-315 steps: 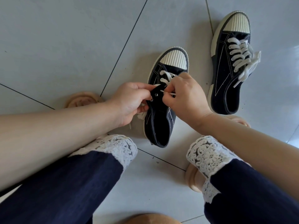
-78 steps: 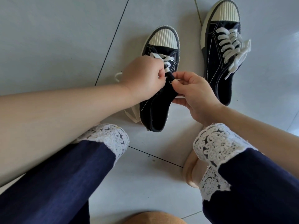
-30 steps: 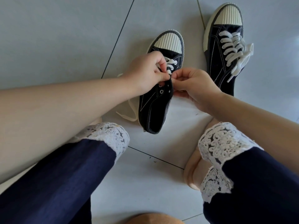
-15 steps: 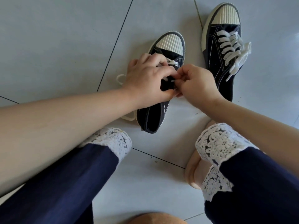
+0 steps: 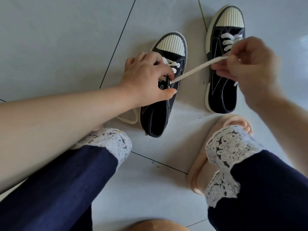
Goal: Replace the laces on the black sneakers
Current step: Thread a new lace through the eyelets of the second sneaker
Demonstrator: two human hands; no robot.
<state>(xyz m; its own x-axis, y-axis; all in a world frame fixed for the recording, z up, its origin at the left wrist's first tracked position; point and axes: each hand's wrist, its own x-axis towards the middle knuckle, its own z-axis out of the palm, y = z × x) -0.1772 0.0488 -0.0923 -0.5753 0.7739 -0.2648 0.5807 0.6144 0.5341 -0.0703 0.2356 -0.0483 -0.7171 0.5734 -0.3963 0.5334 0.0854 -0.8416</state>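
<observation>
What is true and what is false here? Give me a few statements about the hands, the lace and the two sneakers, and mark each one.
1. The right hand holds a white lace stretched taut from the nearer sneaker. True.
2. The left hand lies flat on the floor. False: it grips the nearer sneaker by its eyelet rows.
3. The farther sneaker has no lacing. False: it is laced in white.
4. Both sneakers stand on the tiled floor. True.
5. The nearer sneaker is laced all the way up. False: only the eyelets near the toe are laced; at least one eyelet shows empty.
</observation>
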